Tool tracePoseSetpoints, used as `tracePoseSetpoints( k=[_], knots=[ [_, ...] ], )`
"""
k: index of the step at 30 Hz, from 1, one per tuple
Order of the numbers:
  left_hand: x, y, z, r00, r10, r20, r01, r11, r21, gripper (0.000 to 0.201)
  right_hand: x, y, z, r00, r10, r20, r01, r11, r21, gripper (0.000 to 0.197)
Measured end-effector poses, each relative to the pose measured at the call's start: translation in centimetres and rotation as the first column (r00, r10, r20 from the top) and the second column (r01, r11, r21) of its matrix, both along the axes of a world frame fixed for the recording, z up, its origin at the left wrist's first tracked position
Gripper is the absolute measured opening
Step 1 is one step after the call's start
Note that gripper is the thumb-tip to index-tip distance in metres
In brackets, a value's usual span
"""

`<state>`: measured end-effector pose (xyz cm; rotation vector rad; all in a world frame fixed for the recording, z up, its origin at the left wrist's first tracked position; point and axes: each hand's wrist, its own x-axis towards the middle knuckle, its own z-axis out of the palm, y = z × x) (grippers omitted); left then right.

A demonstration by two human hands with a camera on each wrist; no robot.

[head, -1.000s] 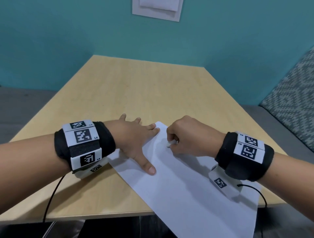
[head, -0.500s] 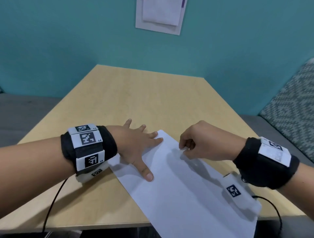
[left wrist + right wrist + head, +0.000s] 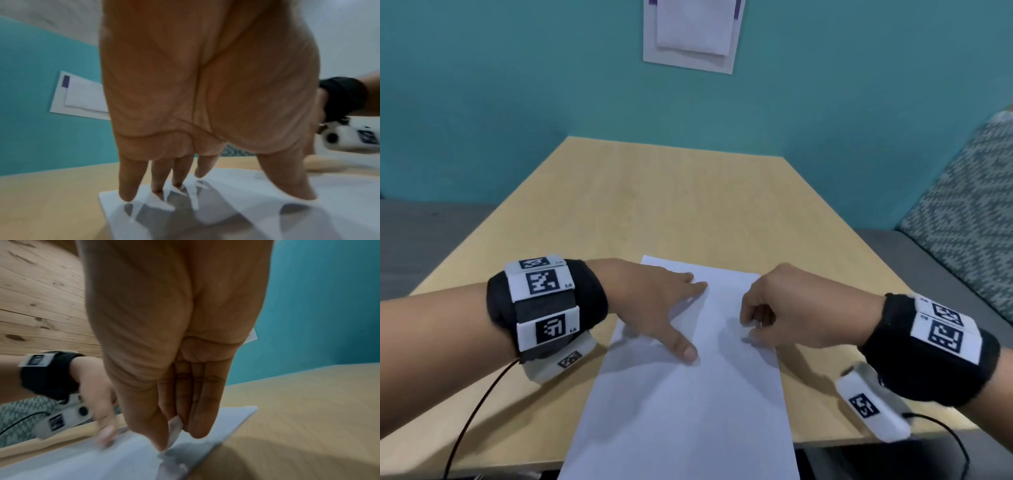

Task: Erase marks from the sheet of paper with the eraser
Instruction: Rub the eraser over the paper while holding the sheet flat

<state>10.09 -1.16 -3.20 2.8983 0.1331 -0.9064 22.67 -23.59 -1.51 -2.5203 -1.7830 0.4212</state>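
Note:
A white sheet of paper (image 3: pixel 688 394) lies lengthwise on the wooden table (image 3: pixel 654 205), its near end hanging over the front edge. My left hand (image 3: pixel 664 308) lies flat with spread fingers on the sheet's far left part; in the left wrist view its fingertips (image 3: pixel 127 194) press the sheet (image 3: pixel 246 211) near its corner. My right hand (image 3: pixel 767 318) hovers over the sheet's right part with curled fingers. In the right wrist view its thumb and fingers pinch a small white eraser (image 3: pixel 174 430) just above the sheet (image 3: pixel 102 464). I see no marks on the paper.
Bare wood stretches beyond the sheet to the table's far edge at the teal wall (image 3: pixel 517 85), where a white notice (image 3: pixel 691 34) hangs. A patterned cushion (image 3: pixel 969 212) stands at the right. Cables trail from both wrist units past the front edge.
The sheet has turned from slanted to nearly straight along the table. My right hand moved right and back along the sheet with the eraser. My left hand stayed flat on the paper.

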Motion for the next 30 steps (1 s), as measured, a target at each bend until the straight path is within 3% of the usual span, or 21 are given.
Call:
tracePoseSetpoints(
  k=[5,11,15,20,24,30],
  knots=[
    [-0.3,-1.4,0.5,0.999,0.018,0.034,-0.018,1.000,0.006,0.138,2.1,3.7,-0.5,0.998,-0.025,0.061,0.017,0.993,0.117,0.024],
    [0.0,-1.2,0.3,0.997,0.072,-0.036,-0.072,0.997,0.007,0.145,2.9,4.8,-1.3,0.996,-0.046,0.079,0.039,0.996,0.084,0.022],
    [0.6,-1.5,0.1,0.993,0.079,-0.084,-0.075,0.996,0.054,0.148,2.7,4.8,-0.8,1.000,0.004,-0.019,-0.004,1.000,0.014,0.022],
    [1.5,-1.8,0.1,0.991,0.066,-0.112,-0.053,0.993,0.110,0.152,3.8,6.1,-0.5,0.998,-0.049,0.040,0.048,0.998,0.030,0.024],
    [1.7,-1.6,-0.2,0.986,0.100,-0.130,-0.085,0.990,0.116,0.154,3.1,5.5,-0.6,1.000,0.000,-0.031,0.000,1.000,-0.019,0.021],
    [1.7,-1.5,0.2,0.982,0.124,-0.140,-0.109,0.987,0.116,0.155,3.4,5.7,-0.7,0.997,-0.054,0.049,0.052,0.998,0.032,0.023]
  ],
)
